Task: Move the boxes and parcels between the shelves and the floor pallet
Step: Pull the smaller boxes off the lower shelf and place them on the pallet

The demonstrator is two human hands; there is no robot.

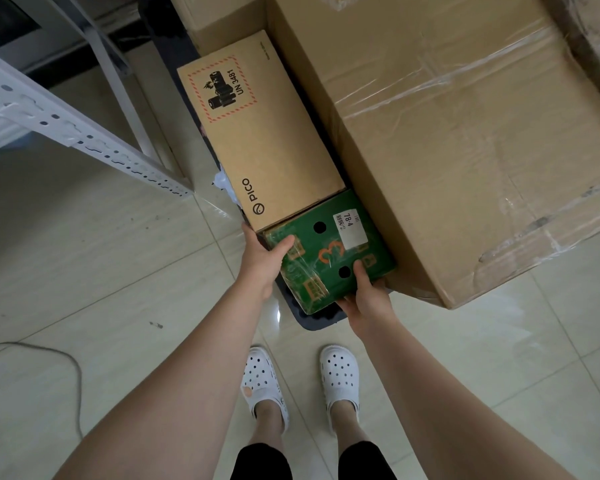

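Green box (pixel 326 261): gripped by left hand (pixel 261 262) and right hand (pixel 365 296), butted against PICO box (pixel 267 140), risks slipping on glossy wrap or snagging.

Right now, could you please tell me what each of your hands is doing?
Left hand: grips the green box at its left edge.
Right hand: grips the same box at its near corner.

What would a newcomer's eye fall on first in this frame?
The green box at the centre stands out, gripped by the left hand and right hand over the near end of a dark pallet. Just beyond it lies a brown PICO box with a battery warning label. A big film-wrapped carton fills the right side.
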